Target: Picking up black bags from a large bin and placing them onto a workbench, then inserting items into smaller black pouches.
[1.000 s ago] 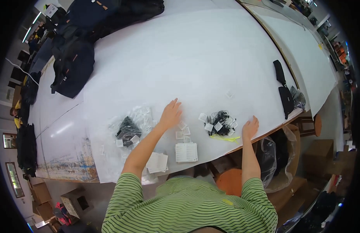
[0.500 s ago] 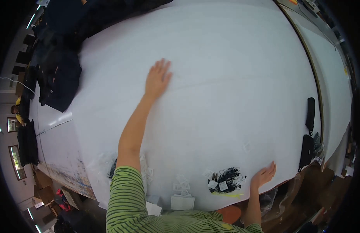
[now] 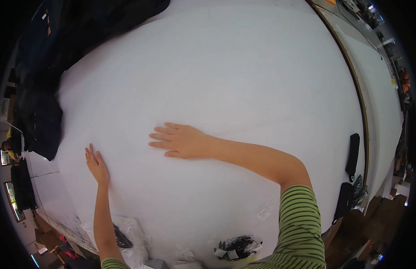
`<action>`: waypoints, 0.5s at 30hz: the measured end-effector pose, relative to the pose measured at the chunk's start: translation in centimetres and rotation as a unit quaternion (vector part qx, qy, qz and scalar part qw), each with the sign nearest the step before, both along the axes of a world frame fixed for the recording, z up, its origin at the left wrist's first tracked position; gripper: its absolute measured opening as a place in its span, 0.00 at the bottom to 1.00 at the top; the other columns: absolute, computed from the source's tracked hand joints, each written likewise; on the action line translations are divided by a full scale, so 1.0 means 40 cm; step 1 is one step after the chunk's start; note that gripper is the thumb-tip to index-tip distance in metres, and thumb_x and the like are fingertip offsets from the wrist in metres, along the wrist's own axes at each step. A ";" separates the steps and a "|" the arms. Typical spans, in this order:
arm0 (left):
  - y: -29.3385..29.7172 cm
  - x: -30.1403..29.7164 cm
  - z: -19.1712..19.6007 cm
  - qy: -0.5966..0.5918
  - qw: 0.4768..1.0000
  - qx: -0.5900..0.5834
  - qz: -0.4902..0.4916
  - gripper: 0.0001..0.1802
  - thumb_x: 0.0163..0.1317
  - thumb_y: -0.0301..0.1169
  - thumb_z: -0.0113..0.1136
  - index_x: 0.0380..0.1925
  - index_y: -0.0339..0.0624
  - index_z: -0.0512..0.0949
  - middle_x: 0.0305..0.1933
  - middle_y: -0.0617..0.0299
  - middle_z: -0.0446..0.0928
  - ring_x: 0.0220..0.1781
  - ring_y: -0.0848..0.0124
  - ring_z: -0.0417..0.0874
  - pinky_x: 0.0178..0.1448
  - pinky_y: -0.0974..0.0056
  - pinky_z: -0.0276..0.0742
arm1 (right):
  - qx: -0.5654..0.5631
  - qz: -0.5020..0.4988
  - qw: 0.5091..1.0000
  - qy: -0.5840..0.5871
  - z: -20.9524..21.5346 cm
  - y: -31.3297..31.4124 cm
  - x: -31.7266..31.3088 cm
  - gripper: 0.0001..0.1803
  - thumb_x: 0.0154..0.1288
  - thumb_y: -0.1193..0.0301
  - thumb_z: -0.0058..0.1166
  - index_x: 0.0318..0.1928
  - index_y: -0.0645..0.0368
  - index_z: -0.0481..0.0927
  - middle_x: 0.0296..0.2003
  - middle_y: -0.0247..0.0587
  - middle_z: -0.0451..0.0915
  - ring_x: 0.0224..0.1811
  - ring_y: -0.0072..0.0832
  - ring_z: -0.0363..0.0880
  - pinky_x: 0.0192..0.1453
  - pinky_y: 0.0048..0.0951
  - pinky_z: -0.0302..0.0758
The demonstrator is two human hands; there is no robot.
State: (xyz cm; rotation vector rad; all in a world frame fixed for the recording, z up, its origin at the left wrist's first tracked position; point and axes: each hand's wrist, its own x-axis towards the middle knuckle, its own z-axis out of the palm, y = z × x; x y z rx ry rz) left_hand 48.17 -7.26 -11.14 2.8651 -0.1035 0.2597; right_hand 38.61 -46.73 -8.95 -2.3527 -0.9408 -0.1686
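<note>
A wide white sheet-like surface [image 3: 208, 71] covers the table before me. My right hand [image 3: 183, 141] reaches across from the right, palm down with its fingers spread toward the left, and holds nothing. Farther left, my left hand [image 3: 97, 166] has its fingers stretched forward, low over the white surface and also holding nothing. Beyond it lies dark navy cloth [image 3: 44, 127], a pile of folded garments along the left and far left side, apart from both hands.
Near the front edge lie a clear plastic bag [image 3: 136, 233], a bunch of black cords with white tags [image 3: 239, 246] and a small white box [image 3: 156, 263]. Two black narrow pieces [image 3: 352, 154] lie at the right. A dark-edged strip [image 3: 358, 89] bounds the table there.
My right hand has come from the front right edge to the middle. My left hand has drawn back and to the left. The view has shifted, moving the table's things within it.
</note>
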 end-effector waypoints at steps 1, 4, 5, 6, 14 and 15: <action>-0.005 0.002 0.005 0.018 1.000 -0.020 0.012 0.26 0.73 0.44 0.36 0.68 0.51 0.61 0.74 0.52 0.52 0.75 0.54 0.50 0.75 0.52 0.45 | -0.004 0.064 0.998 -0.003 -0.041 -0.020 0.041 0.26 0.69 0.56 0.44 0.65 0.47 0.67 0.69 0.34 0.59 0.73 0.33 0.53 0.75 0.40 0.50; 0.070 -0.042 0.104 0.003 0.999 -0.024 0.033 0.26 0.73 0.43 0.36 0.68 0.50 0.61 0.74 0.51 0.53 0.75 0.54 0.50 0.75 0.53 0.46 | -0.086 -0.226 0.969 -0.057 0.018 -0.348 0.133 0.23 0.71 0.57 0.41 0.63 0.48 0.70 0.66 0.40 0.65 0.69 0.39 0.60 0.72 0.42 0.55; 0.069 -0.032 0.103 -0.002 0.999 -0.019 0.029 0.26 0.73 0.43 0.36 0.68 0.49 0.61 0.74 0.51 0.53 0.75 0.54 0.50 0.75 0.53 0.46 | -0.096 -0.236 0.966 -0.054 -0.020 -0.591 0.083 0.23 0.71 0.57 0.41 0.63 0.48 0.70 0.66 0.40 0.65 0.69 0.39 0.60 0.72 0.42 0.55; 0.060 -0.019 0.095 -0.009 0.999 -0.014 0.029 0.26 0.73 0.43 0.36 0.68 0.48 0.60 0.73 0.50 0.53 0.76 0.55 0.50 0.75 0.54 0.46 | -0.150 -0.533 0.830 -0.067 -0.056 -0.808 0.007 0.22 0.74 0.61 0.34 0.64 0.51 0.68 0.65 0.48 0.65 0.68 0.45 0.60 0.70 0.45 0.57; -0.449 -0.043 0.116 0.066 0.954 -0.014 -0.291 0.25 0.68 0.30 0.46 0.65 0.40 0.62 0.71 0.51 0.58 0.74 0.55 0.54 0.74 0.53 0.49 | -0.076 -0.404 0.912 0.016 0.070 -0.563 -0.090 0.29 0.70 0.60 0.47 0.68 0.53 0.62 0.69 0.46 0.58 0.71 0.39 0.55 0.74 0.38 0.52; -0.620 -0.064 0.131 0.123 0.872 0.032 -0.473 0.26 0.66 0.31 0.48 0.66 0.43 0.63 0.72 0.54 0.57 0.73 0.56 0.56 0.74 0.53 0.51 | -0.077 -0.399 0.913 0.019 0.076 -0.557 -0.107 0.29 0.70 0.60 0.47 0.68 0.53 0.62 0.69 0.46 0.58 0.71 0.39 0.55 0.74 0.38 0.52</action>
